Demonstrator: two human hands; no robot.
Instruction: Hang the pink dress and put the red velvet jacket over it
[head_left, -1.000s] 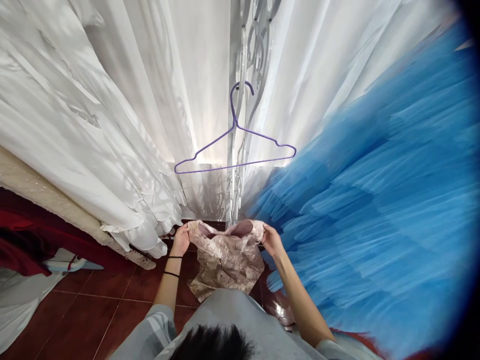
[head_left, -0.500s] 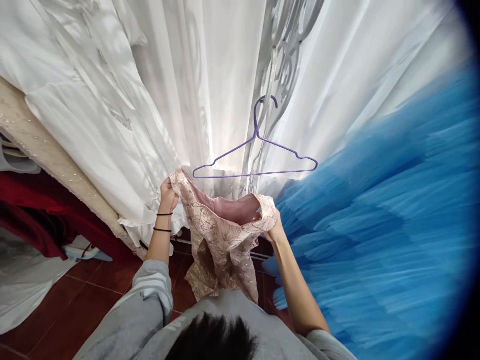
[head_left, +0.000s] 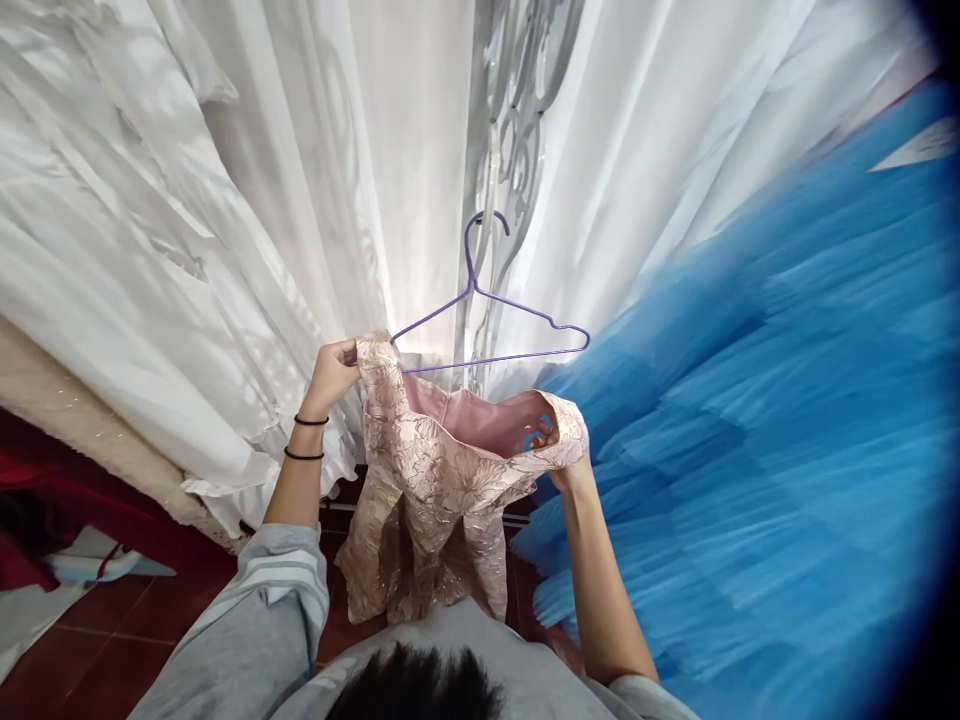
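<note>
A pink dress (head_left: 450,470) with a gold floral pattern and a plain pink lining hangs between my two hands, its neckline spread wide. My left hand (head_left: 336,376) is closed on the left shoulder of the dress, beside the left end of a purple hanger (head_left: 517,312). That end of the hanger is hidden behind the shoulder fabric. My right hand (head_left: 568,465) grips the other shoulder from below, with fingertips showing inside the neck opening. The hanger's hook is on a grey ornate metal frame (head_left: 517,150); its right end stands bare above the right shoulder.
White curtains (head_left: 409,150) hang behind the frame, and white garments (head_left: 150,250) hang at left. A large blue tulle skirt (head_left: 750,430) fills the right side. Dark red cloth (head_left: 135,535) lies low at left above the reddish tiled floor (head_left: 112,640).
My left hand has brought the left shoulder of the dress up to the hanger's left end, now covering it. The view has shifted, and the dress's right side sits farther right of the hanger.
</note>
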